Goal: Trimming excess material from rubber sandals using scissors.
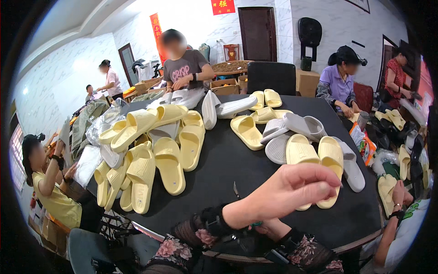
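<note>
L hand hangs over the near-right part of the black table. Fingers and thumb are drawn tight together at the tips, nothing visible between them; if there's a thread or scrap in there, it's too small to tell. It's just above the near end of a yellow slipper pair, maybe touching. R hand is at the table's near edge, mostly hidden under the L forearm, so grip can't be told. Small snips lie on the table near that edge, apart from both hands. Progress, as a guess: that pair is what's in hand. A big yellow heap fills the table's left side, with grey slippers right of centre and a few more yellow ones toward the far edge. Nothing shows which are finished, so prob. plenty left. Room: the table's centre and near-left strip are bare, so there's free travel there. The right rim is crowded, w/ a co-worker's hand just off it, and other people sit round the far and left edges.
</note>
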`<state>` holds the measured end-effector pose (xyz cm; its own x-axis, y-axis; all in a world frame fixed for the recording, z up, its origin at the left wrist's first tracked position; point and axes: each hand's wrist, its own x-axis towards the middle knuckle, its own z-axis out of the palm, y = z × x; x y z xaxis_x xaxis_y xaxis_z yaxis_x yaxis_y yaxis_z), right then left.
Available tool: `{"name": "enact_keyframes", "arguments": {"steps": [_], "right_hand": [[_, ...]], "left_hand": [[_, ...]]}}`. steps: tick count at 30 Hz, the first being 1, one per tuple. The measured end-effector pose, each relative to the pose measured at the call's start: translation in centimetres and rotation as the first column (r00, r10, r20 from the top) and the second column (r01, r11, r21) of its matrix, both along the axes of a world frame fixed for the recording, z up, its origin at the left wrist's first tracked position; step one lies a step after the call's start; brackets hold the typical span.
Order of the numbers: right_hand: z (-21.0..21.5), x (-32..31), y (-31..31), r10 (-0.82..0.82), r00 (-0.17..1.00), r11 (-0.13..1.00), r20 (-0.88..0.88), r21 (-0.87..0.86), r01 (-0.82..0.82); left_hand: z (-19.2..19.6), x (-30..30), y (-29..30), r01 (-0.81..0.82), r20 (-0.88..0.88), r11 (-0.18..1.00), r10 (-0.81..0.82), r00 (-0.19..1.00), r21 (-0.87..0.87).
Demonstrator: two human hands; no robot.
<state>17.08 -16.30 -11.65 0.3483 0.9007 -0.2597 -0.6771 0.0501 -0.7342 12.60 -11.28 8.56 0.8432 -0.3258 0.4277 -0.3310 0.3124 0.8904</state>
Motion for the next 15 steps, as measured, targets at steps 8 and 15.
{"name": "enact_keyframes", "arguments": {"steps": [8,15], "right_hand": [[1.6,-0.7,1.6,0.076,0.99,0.988,0.118,-0.141,-0.059],[4.3,-0.9,-0.2,0.019,0.987,0.99,0.158,-0.138,0.003]], "left_hand": [[2.2,-4.0,-2.2,0.396,0.553,0.781,-0.079,0.829,-0.482],[2.4,-4.0,-5.0,0.479,0.536,0.71,-0.169,0.827,-0.515]]}}
